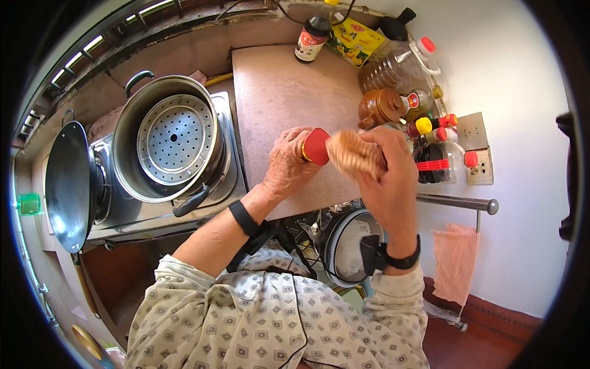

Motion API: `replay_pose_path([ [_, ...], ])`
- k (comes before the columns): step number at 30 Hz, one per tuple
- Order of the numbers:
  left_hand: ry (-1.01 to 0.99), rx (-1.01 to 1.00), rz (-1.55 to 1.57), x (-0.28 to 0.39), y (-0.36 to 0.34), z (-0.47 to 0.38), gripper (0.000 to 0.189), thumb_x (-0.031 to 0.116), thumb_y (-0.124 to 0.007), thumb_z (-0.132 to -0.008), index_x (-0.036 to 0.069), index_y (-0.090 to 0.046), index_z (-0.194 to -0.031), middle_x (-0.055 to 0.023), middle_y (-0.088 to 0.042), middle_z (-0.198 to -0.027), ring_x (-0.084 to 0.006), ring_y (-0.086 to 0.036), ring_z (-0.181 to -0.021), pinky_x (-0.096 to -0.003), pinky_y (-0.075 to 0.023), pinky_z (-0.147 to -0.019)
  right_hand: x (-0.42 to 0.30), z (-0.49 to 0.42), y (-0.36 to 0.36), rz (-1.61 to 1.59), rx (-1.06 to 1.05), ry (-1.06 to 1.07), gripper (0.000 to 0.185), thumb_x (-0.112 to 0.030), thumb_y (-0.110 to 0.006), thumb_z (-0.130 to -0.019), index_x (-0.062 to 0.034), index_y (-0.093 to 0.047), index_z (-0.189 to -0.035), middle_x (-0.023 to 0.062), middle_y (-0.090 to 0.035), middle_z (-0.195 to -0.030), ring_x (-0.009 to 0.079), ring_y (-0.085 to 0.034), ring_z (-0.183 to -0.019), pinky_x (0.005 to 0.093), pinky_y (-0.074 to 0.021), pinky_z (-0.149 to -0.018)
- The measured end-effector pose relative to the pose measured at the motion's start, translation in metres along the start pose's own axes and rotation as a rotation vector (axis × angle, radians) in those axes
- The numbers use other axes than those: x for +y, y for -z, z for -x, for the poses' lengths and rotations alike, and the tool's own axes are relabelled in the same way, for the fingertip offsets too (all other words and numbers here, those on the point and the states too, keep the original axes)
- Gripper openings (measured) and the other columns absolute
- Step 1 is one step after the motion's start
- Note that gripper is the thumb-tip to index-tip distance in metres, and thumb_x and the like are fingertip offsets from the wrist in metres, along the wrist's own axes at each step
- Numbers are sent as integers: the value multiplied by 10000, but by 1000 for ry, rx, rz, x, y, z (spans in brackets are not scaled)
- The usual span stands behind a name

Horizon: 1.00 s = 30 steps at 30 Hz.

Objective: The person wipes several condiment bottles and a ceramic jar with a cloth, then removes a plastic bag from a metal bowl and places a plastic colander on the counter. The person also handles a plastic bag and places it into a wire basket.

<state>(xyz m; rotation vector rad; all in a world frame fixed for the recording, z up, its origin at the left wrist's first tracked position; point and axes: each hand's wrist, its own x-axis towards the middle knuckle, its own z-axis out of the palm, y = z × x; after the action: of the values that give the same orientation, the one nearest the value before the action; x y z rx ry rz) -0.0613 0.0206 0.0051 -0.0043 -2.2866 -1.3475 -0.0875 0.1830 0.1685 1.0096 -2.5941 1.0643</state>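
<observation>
My left hand (293, 157) grips a container by its side, and its red cap (316, 146) with a yellow rim points up toward me. Most of that container is hidden behind my fingers and the cap. In my right hand (389, 170) is a bunched tan cloth (354, 154), blurred, close beside the red cap. Whether cloth and cap touch, I cannot tell. Both hands are over the brown countertop (286, 87).
On the left, a steel pot (120, 152) with a perforated steamer plate (175, 138) sits on the gas stove (230, 175), beside a wok (69, 184). Bottles, a brown lidded jar (380, 108) and a large plastic jug (392, 69) line the right wall. A bin (329, 251) stands below.
</observation>
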Motion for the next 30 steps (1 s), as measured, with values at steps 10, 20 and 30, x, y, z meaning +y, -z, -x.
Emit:
replay_pose_path([
  [10,28,-47,136,-6,6,1,398,210,-804,-769,89,-694,-1132,-112,-695,-1190,-341,-622,-1166,-449,-470,-1045,-13,7,-9,-32,-381,231,237,-3,-660,-788,-88,-698,-1006,105,-634,-965,303,-617,-992,446,-514,-863],
  [20,110,-98,102,-2,2,1,369,197,-789,-809,118,-686,-1154,-111,-700,-1134,-329,-636,-1121,-449,-504,-996,6,-23,-55,-42,59,202,250,-37,-707,-793,-44,-705,-1043,135,-646,-1033,353,-622,-999,422,-522,-847],
  [30,11,-40,-39,3,8,1,512,254,-882,-753,17,-674,-1156,-156,-673,-1216,-345,-583,-1232,-429,-499,-1037,18,21,1,-307,-437,-5,254,44,-616,-848,0,-688,-1087,100,-688,-965,255,-666,-923,370,-547,-795],
])
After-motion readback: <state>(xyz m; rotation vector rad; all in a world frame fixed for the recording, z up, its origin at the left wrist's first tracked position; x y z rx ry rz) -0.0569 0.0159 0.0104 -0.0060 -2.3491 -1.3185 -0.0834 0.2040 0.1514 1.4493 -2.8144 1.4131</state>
